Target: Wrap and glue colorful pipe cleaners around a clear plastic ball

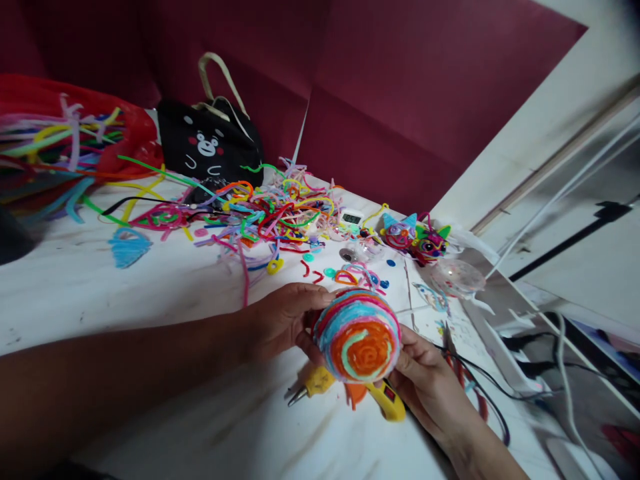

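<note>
Between my two hands is a ball wrapped in coiled pipe cleaners [359,333], with an orange spiral facing me and blue, pink and red bands around it. My left hand [293,320] grips its left side, thumb on top and fingers below. On the right side, my right hand [417,360] holds it with thumb and fingers, partly hidden behind the ball. Just under the ball, a yellow glue gun [320,381] lies on the table, its metal nozzle pointing left and its middle hidden by the ball.
Loose pipe cleaners [285,210] heap at the back, beside a black bag [210,143] and a red bag of pipe cleaners [133,133]. Two decorated figures [433,243] stand back right, near a clear plastic dome [457,277]. Red-handled pliers or scissors [455,363] and black cable lie by my right hand.
</note>
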The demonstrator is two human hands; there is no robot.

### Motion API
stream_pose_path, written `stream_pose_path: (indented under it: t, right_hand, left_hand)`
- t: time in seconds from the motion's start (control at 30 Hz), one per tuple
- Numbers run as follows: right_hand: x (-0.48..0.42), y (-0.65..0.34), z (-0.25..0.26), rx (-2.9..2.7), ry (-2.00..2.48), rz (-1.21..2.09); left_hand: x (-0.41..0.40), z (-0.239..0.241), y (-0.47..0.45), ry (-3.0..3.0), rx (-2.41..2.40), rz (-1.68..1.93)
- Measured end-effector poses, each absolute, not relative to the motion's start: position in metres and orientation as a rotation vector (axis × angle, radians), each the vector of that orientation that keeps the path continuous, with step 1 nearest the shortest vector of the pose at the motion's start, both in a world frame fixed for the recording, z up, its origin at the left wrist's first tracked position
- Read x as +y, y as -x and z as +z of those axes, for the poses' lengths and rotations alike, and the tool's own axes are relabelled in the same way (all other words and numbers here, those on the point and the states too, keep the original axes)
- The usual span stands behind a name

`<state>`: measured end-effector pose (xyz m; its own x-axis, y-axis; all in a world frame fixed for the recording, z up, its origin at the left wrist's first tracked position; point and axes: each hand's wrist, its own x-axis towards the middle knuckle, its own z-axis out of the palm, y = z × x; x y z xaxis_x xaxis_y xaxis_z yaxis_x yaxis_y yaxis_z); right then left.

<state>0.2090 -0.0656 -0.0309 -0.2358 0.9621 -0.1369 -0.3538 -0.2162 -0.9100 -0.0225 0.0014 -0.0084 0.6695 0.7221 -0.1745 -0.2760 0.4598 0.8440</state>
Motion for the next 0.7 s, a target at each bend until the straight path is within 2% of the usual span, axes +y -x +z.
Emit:
stream_pose_path:
  t: [0.7]
  right_hand:
    - [-0.0613, -0.2131, -0.0313, -0.971, 0.874, 1.692]
  left_hand:
    - [0.0018, -0.0113, 0.0231, -0.709, 0.402, 0.618]
